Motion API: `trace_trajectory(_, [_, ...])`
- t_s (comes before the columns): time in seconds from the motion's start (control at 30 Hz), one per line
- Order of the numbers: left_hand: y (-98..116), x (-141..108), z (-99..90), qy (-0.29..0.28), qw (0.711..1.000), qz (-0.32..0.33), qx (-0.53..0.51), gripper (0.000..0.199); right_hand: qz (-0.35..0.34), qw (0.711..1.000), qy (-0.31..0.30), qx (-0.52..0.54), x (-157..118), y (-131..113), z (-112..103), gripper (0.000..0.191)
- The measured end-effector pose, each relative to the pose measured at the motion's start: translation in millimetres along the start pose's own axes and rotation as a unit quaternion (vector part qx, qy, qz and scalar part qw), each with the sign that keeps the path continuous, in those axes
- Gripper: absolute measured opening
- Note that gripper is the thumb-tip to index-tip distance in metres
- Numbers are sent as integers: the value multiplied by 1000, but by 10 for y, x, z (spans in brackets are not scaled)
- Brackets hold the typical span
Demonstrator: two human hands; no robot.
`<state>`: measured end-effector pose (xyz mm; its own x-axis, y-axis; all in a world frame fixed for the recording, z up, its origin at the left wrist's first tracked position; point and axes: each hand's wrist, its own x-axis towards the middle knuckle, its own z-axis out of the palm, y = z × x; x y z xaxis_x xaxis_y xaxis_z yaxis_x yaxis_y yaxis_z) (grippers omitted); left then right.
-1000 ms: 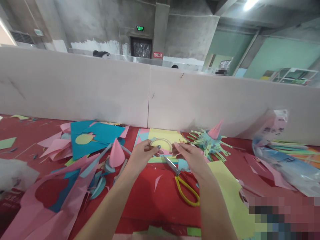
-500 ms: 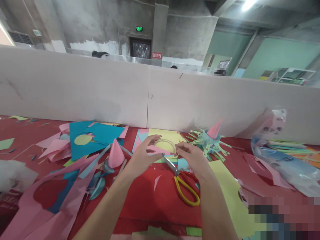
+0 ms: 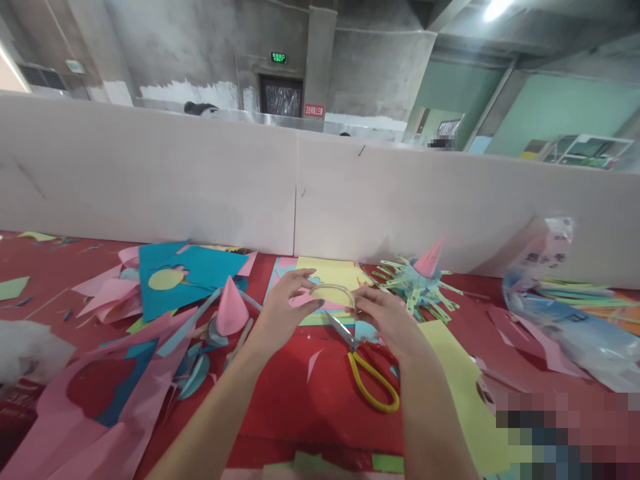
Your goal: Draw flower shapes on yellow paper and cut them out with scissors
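A narrow clear ring, which looks like a roll of sticky tape (image 3: 334,287), is held up between my two hands over the table. My left hand (image 3: 287,305) has its thumb and fingers about the ring's left side, the index finger raised a little off it. The right side is pinched by the fingertips of my right hand (image 3: 381,313). Just below the ring lie scissors (image 3: 373,383) with yellow handles, blades slightly apart and pointing away from me. Behind it is a stack of coloured paper sheets (image 3: 345,268), yellow on top.
A pink paper cone (image 3: 232,308) stands at left among cut scraps and a blue sheet (image 3: 200,270). At right sits a fringed paper piece (image 3: 423,283) with a pink cone. A yellow sheet (image 3: 453,393) and plastic bag (image 3: 575,333) lie farther right. A white partition (image 3: 225,180) bounds the back.
My left thumb and fingers have drawn closer together around the ring. The ring has dropped slightly and looks flatter. The scissors and papers stay where they were.
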<state>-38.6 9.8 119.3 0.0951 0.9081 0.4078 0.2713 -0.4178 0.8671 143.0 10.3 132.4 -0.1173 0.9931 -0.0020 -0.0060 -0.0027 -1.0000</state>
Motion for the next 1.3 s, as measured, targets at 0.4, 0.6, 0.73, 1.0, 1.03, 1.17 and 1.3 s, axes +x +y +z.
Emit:
trace_trajectory(0.4, [77,-23,-19,-51,996,-66,-30,9,-49,990,81,-109,-36,-92,74,34])
trace_trajectory(0.6, [-1,4,22,-31,997,-56,-49,11,-93,979,33,-180,-47,-93,124,33])
trace_trajectory(0.73, [-1,3,75,-9,996,-67,-59,14,-112,972,49,-202,3,-9,159,31])
trace_trajectory(1.0, [4,-9,103,42,994,-102,-23,19,-123,973,60,-185,36,79,201,28])
trace_trajectory(1.03, [-2,-8,93,49,993,-106,-19,20,-121,973,60,-185,44,87,195,27])
trace_trajectory(1.17, [-20,5,57,64,991,-115,-23,21,-119,976,75,-167,83,119,153,25])
trace_trajectory(1.3, [-47,23,61,52,990,-111,-63,20,-119,978,91,-145,117,155,120,26])
